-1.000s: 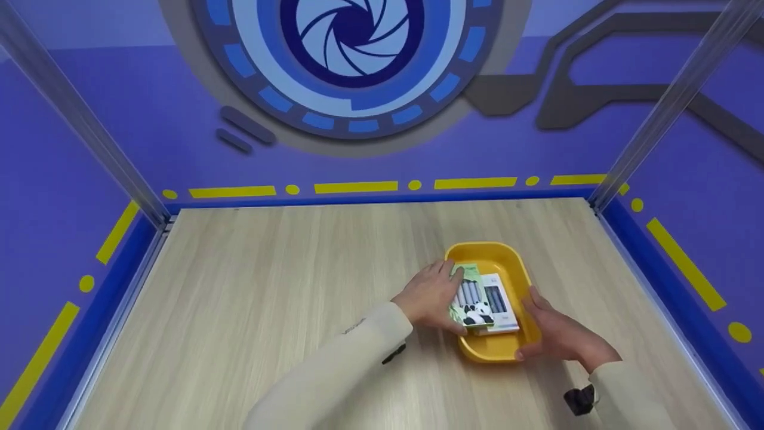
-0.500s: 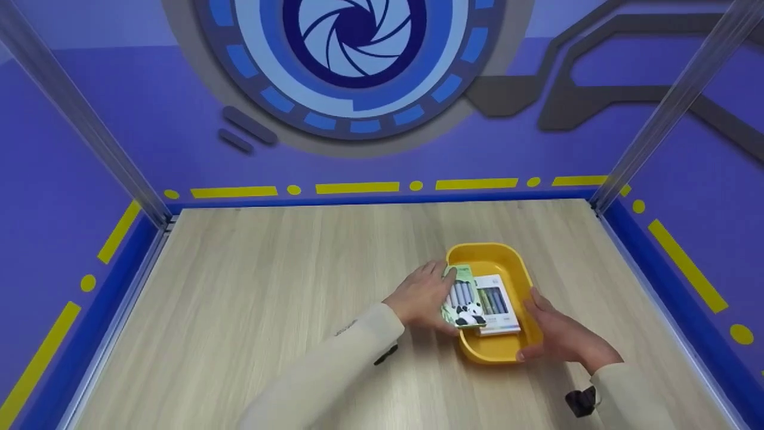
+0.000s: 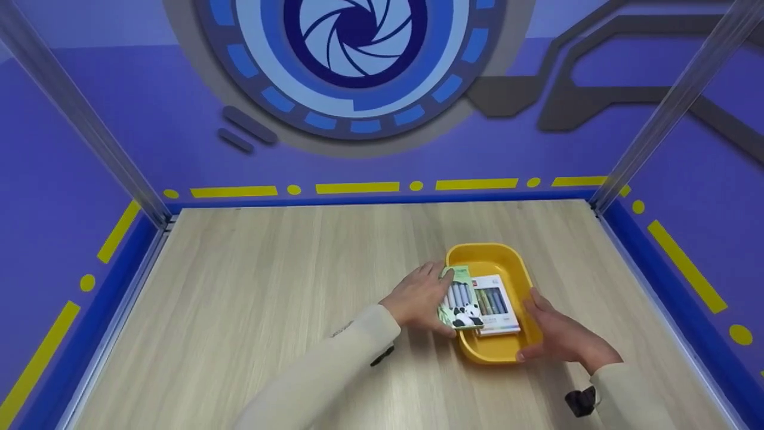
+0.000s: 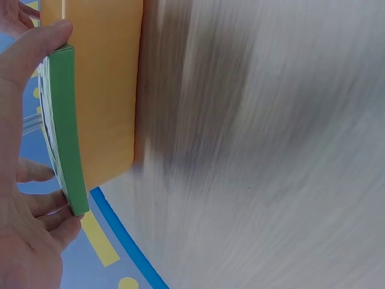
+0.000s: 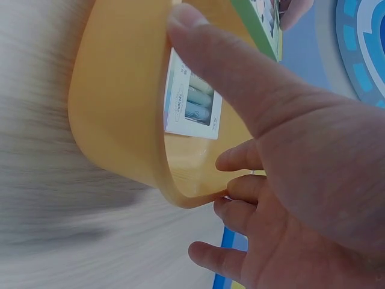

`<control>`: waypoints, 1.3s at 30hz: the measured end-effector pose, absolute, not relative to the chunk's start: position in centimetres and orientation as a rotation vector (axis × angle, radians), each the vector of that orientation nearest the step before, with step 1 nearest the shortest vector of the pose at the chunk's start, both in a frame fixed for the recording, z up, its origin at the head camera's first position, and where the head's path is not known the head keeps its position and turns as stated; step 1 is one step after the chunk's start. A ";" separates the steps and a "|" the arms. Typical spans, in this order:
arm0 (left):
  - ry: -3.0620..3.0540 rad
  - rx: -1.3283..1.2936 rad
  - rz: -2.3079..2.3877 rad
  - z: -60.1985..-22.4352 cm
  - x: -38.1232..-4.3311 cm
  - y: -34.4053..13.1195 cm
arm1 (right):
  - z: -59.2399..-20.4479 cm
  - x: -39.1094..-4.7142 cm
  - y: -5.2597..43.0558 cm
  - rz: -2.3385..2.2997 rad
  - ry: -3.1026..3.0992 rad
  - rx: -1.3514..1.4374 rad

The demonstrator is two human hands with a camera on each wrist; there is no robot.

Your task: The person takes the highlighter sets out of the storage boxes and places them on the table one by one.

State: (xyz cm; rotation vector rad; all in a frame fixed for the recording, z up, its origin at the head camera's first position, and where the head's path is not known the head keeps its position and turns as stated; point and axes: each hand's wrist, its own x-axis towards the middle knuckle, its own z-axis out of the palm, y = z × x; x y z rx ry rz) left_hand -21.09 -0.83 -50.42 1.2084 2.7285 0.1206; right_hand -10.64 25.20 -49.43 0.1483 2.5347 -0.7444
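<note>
My left hand [image 3: 421,292] grips a thin green box of pens with panda pictures [image 3: 461,313] by its two ends. In the left wrist view the thumb is at one end of the green box [image 4: 65,120] and the fingertips at the other. The box tilts over the left rim of a yellow plastic bin [image 3: 489,355]. Inside the bin lies a white windowed box of coloured sticks [image 3: 496,307], partly covered by the green one. My right hand [image 3: 564,331] holds the bin's right side, thumb and fingertips right at the rim [image 5: 159,138].
The bin stands on a light wood table [image 3: 286,286], right of its middle. Blue-purple printed panels [image 3: 382,161] enclose the table at the back and both sides, with metal posts [image 3: 89,113] at the corners.
My left hand has moved a little left with the green box, uncovering more of the white box. My right hand and the bin have stayed in place.
</note>
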 end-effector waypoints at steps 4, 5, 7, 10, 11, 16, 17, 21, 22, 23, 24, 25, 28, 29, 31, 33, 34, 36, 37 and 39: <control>2.724 1.212 0.126 -50.5 -21.1 -1.0 | -49.5 -10.7 25.2 -0.748 2.526 0.160; 2.725 1.216 0.128 -50.5 -21.1 -1.1 | -49.5 -10.7 25.2 -0.748 2.524 0.165; 2.729 1.235 0.120 -50.5 -21.1 -1.1 | -49.5 -10.8 25.2 -0.743 2.526 0.160; 2.738 1.248 0.114 -50.6 -21.2 -1.3 | -49.5 -10.8 25.2 -0.739 2.530 0.153; 2.739 1.248 0.110 -50.6 -21.2 -1.3 | -49.5 -10.8 25.2 -0.734 2.534 0.146; 2.737 1.227 0.098 -50.6 -21.1 -1.6 | -49.4 -10.6 25.2 -0.723 2.533 0.151; 2.738 1.227 0.092 -50.6 -21.1 -1.7 | -49.4 -10.6 25.2 -0.723 2.533 0.152; 2.744 1.217 0.082 -50.7 -21.0 -1.8 | -49.4 -10.7 25.2 -0.712 2.546 0.144; 2.745 1.215 0.081 -50.7 -21.0 -1.9 | -49.5 -10.7 25.2 -0.709 2.549 0.144; 2.746 1.214 0.080 -50.7 -21.0 -1.9 | -49.5 -10.7 25.2 -0.708 2.551 0.143; 2.747 1.213 0.081 -50.7 -21.0 -1.9 | -49.5 -10.7 25.1 -0.703 2.553 0.143; 2.747 1.214 0.081 -50.7 -21.0 -1.9 | -49.5 -10.7 25.2 -0.702 2.554 0.144; 2.749 1.219 0.078 -50.6 -20.9 -2.0 | -49.5 -10.7 25.2 -0.705 2.548 0.149; 2.748 1.220 0.078 -50.6 -20.9 -2.0 | -49.4 -10.7 25.1 -0.705 2.546 0.149; 2.745 1.227 0.080 -50.6 -20.9 -2.1 | -49.4 -10.7 25.1 -0.709 2.542 0.147; 2.742 1.237 0.090 -50.6 -20.9 -2.2 | -49.4 -10.7 25.2 -0.718 2.535 0.151; 2.742 1.244 0.093 -50.6 -20.9 -2.3 | -49.3 -10.7 25.1 -0.724 2.528 0.157; 2.741 1.253 0.102 -50.6 -20.9 -2.4 | -49.3 -10.8 25.2 -0.724 2.527 0.153; 2.739 1.257 0.106 -50.6 -20.9 -2.5 | -49.3 -10.8 25.2 -0.719 2.529 0.149; 2.733 1.261 0.113 -50.6 -21.0 -2.6 | -49.3 -10.7 25.1 -0.715 2.531 0.149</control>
